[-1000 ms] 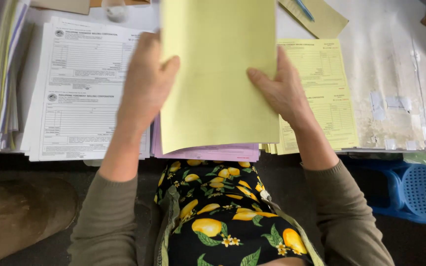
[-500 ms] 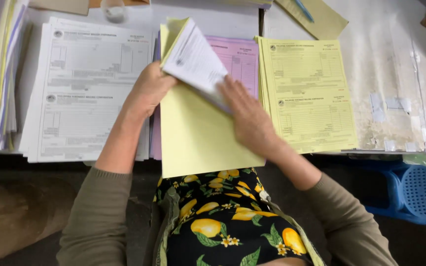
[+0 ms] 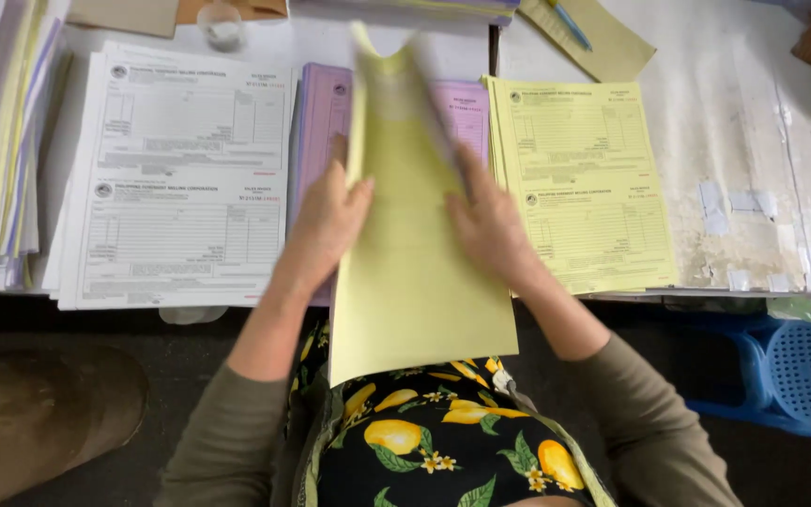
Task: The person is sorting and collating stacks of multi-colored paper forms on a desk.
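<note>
Both hands pinch the yellow sheets [image 3: 415, 282] upright over the table edge [image 3: 725, 293]: left hand [image 3: 326, 225] and right hand [image 3: 490, 221] closed on the sides. Top corners blur and flop; loose leaves could slip, I'd say. Purple stack [image 3: 316, 122] sits mostly hidden behind.

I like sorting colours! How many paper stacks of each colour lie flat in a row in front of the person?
White form stack: 1
Purple form stack: 1
Yellow form stack: 1
Total: 3
The hands hold more yellow sheets, not counted.
</note>
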